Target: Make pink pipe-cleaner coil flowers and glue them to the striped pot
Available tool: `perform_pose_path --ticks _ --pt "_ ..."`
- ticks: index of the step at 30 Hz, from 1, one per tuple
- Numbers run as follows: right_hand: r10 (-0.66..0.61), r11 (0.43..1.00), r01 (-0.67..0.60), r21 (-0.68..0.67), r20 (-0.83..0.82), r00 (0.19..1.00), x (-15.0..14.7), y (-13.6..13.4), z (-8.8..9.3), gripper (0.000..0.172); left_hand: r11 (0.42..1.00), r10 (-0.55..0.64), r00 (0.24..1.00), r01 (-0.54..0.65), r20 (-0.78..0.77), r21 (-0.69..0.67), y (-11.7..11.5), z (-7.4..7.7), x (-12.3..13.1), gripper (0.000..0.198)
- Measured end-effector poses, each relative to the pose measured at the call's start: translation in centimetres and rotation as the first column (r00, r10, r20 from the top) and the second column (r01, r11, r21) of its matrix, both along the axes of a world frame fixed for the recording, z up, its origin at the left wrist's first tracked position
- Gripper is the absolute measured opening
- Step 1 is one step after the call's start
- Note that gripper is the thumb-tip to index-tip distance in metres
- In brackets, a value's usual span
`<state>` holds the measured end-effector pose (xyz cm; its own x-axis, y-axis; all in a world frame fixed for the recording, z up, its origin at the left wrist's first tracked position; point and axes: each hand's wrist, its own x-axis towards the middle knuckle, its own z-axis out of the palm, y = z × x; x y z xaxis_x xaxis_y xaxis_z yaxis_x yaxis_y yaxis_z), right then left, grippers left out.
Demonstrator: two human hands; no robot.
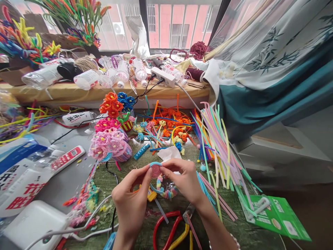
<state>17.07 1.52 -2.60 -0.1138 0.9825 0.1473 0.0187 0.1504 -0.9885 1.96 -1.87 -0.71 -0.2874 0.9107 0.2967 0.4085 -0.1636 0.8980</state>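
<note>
Both of my hands meet at the middle of the bench, pinching a pink pipe-cleaner coil (pixel 155 170) between thumbs and fingertips. My left hand (pixel 131 196) holds its left side, and my right hand (pixel 182 177) holds its right. A light blue pipe cleaner (pixel 156 164) curves over the top of the coil. Below it hangs a ring of multicoloured pipe-cleaner pieces (pixel 168 191), partly hidden by my right hand. Just under my hands lie red-handled pliers (pixel 168 227) and a yellow-handled tool (pixel 180 237).
Pink and orange pipe-cleaner flowers (pixel 109 144) and a tangle of orange pieces (pixel 169 121) stand ahead. A bundle of loose pastel pipe cleaners (pixel 218 146) fans out to the right. A power strip (pixel 163 76) and plastic bottles sit on the ledge behind.
</note>
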Motion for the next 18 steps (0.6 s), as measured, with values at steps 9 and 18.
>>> perform_pose_path --ticks 9,18 --pt "0.003 1.000 -0.003 0.002 0.062 0.998 0.67 0.32 0.23 0.020 0.995 -0.085 0.988 0.090 -0.131 0.037 -0.08 -0.31 -0.29 0.011" --pt "0.071 0.983 -0.088 -0.160 -0.110 0.991 0.57 0.35 0.00 0.023 0.993 -0.087 0.978 0.100 -0.189 0.059 -0.07 -0.21 -0.44 0.009"
